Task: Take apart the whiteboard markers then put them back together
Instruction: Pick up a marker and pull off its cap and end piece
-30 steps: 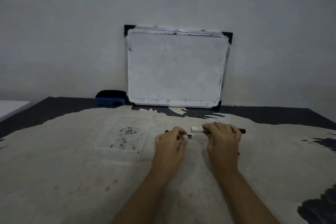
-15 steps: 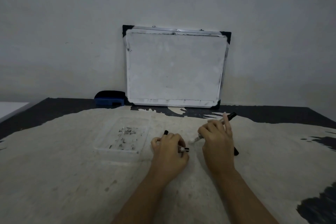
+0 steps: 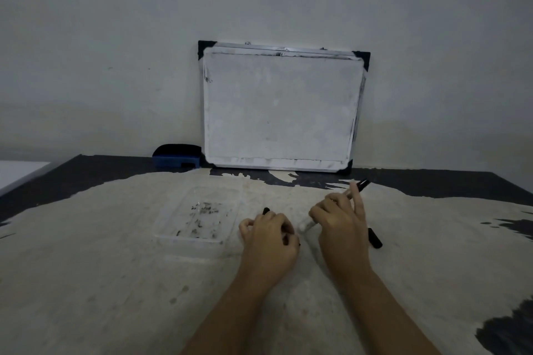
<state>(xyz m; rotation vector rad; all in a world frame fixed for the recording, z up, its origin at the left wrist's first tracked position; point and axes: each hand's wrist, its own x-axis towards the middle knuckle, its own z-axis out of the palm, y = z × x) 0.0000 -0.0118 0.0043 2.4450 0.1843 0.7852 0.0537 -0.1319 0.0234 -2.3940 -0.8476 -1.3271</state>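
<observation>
My right hand [image 3: 340, 222] grips a white-barrelled whiteboard marker body [image 3: 306, 225], held slanted, its black end [image 3: 362, 184] pointing up and away past my fingers. My left hand [image 3: 268, 239] is closed around a small black marker part [image 3: 265, 211]; only its dark tip shows above my knuckles. The two hands sit close together, a small gap between them. Another black marker piece [image 3: 375, 239] lies on the table just right of my right hand.
A clear plastic tray [image 3: 199, 219] with dark smudges lies left of my hands. A whiteboard [image 3: 281, 109] leans on the wall at the back, with a blue eraser [image 3: 176, 156] beside it. The table [image 3: 86, 268] is worn, pale with black edges.
My right hand tilted the marker body from level to slanted, black end up. My left hand drew back toward me with its piece, away from the marker's open end.
</observation>
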